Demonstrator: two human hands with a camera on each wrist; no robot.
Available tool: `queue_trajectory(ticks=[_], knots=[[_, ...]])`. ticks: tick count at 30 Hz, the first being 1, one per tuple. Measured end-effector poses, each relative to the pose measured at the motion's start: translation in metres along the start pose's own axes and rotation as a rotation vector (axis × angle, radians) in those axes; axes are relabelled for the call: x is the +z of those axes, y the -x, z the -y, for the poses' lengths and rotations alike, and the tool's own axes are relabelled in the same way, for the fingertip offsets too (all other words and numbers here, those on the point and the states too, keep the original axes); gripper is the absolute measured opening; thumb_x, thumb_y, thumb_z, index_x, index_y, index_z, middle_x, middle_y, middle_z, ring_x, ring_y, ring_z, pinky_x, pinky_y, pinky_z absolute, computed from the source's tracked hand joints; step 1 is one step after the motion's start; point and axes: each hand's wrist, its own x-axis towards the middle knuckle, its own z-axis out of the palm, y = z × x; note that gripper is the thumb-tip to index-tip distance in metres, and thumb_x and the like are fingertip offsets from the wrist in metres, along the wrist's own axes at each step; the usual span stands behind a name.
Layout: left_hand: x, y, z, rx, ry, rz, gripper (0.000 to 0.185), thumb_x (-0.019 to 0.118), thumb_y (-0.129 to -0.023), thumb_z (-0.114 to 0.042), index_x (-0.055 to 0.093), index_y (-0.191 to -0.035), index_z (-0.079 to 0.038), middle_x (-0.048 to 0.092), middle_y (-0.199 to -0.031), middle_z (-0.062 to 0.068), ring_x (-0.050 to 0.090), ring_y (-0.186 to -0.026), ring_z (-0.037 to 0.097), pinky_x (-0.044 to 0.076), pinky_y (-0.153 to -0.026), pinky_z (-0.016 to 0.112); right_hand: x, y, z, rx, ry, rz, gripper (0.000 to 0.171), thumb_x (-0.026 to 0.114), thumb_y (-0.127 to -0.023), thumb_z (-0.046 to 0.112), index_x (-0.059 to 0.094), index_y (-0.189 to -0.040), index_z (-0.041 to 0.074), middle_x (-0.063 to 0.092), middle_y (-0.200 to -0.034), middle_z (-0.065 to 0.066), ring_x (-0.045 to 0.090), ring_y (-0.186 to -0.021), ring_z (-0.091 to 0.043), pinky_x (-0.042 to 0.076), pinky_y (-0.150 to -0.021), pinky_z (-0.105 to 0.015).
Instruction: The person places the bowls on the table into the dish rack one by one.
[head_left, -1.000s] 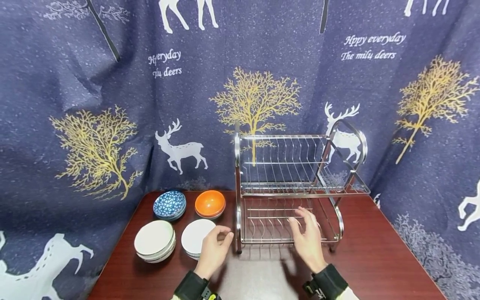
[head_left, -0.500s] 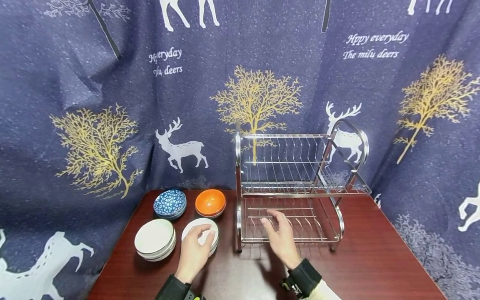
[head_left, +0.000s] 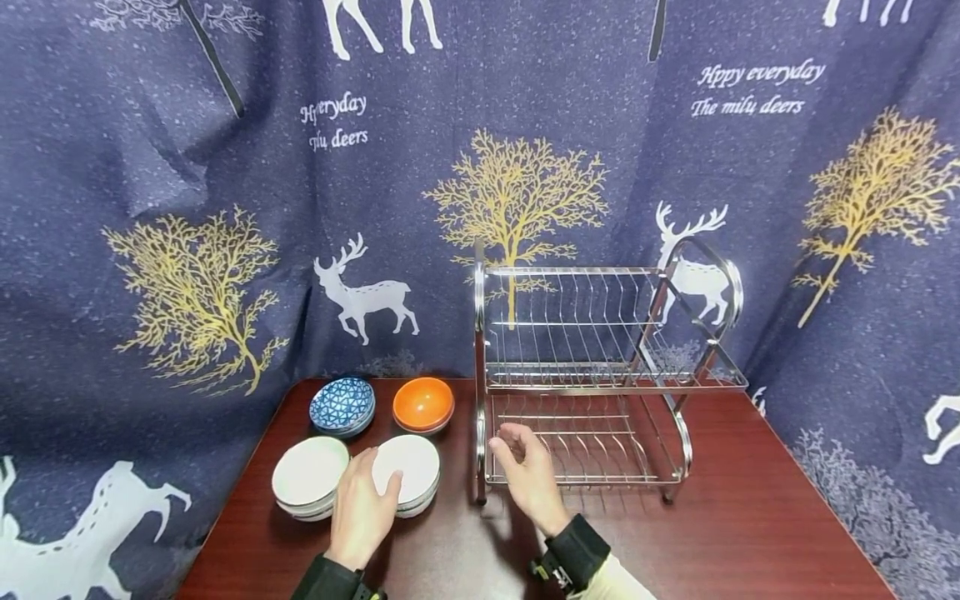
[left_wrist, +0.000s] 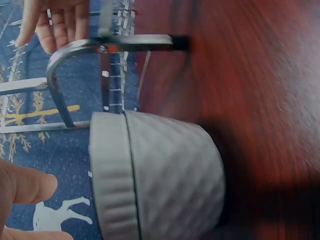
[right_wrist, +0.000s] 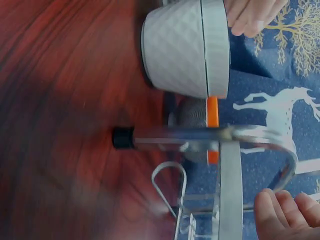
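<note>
My left hand [head_left: 362,510] hovers at the near side of the two stacks of white bowls, its fingers relaxed and holding nothing. Its fingers overlap the gap between the left white bowls [head_left: 309,472] and the right white bowls [head_left: 408,468]; contact is unclear. In the left wrist view, a white bowl [left_wrist: 175,172] with a textured side stands apart from the fingers [left_wrist: 35,185]. My right hand [head_left: 531,482], loosely bent and holding nothing, is in front of the lower left part of the metal dish rack [head_left: 585,388].
Behind the white stacks are blue patterned bowls [head_left: 342,406] and orange bowls [head_left: 423,404]. The two-tier rack stands on the right part of the reddish-brown table [head_left: 750,508]. A dark blue printed curtain [head_left: 420,208] hangs behind the table.
Both hands have moved left. My left hand has passed across the right white stack to its left side, while my right hand has shifted toward the rack's left post. The bowls stay put.
</note>
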Motion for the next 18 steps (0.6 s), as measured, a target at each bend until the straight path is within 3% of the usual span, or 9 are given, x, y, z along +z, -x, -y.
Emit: queue_trajectory(ticks=[5,10,14,18], knots=[[0.000,0.001,0.006,-0.003,-0.034,-0.012,0.051,0.074,-0.078,-0.013,0.056,-0.118,0.013,0.056,-0.115,0.030,0.054,-0.107,0.045,0.042,-0.090,0.055,0.012,-0.001,-0.021,0.051,-0.005,0.016,0.031,0.065,-0.092,0.023,0.060,-0.113,0.000,0.066,-0.103,-0.011,0.063,-0.091,-0.021,0.050,-0.080,-0.029],[0.002,0.001,0.011,-0.061,-0.098,0.014,0.055,0.072,-0.080,-0.018,0.053,-0.121,0.014,0.057,-0.111,0.032,0.057,-0.097,0.049,0.046,-0.079,0.057,0.019,0.000,-0.028,0.058,-0.011,0.005,0.033,0.065,-0.091,0.028,0.062,-0.110,0.001,0.066,-0.098,-0.007,0.063,-0.085,-0.018,0.051,-0.075,-0.028],[0.003,0.002,0.011,-0.112,-0.151,0.067,0.057,0.069,-0.083,-0.023,0.052,-0.120,0.016,0.056,-0.111,0.034,0.057,-0.094,0.051,0.046,-0.076,0.059,0.022,0.002,-0.025,0.080,-0.029,0.020,0.027,0.066,-0.091,0.025,0.063,-0.106,0.003,0.066,-0.094,-0.004,0.061,-0.081,-0.015,0.051,-0.072,-0.028],[0.006,0.002,0.011,-0.139,-0.173,0.089,0.057,0.067,-0.084,-0.026,0.052,-0.117,0.018,0.057,-0.108,0.036,0.058,-0.092,0.052,0.046,-0.076,0.059,0.020,0.004,-0.007,0.081,-0.057,0.044,0.021,0.065,-0.092,0.016,0.063,-0.102,-0.002,0.066,-0.090,-0.009,0.062,-0.078,-0.019,0.051,-0.071,-0.029]])
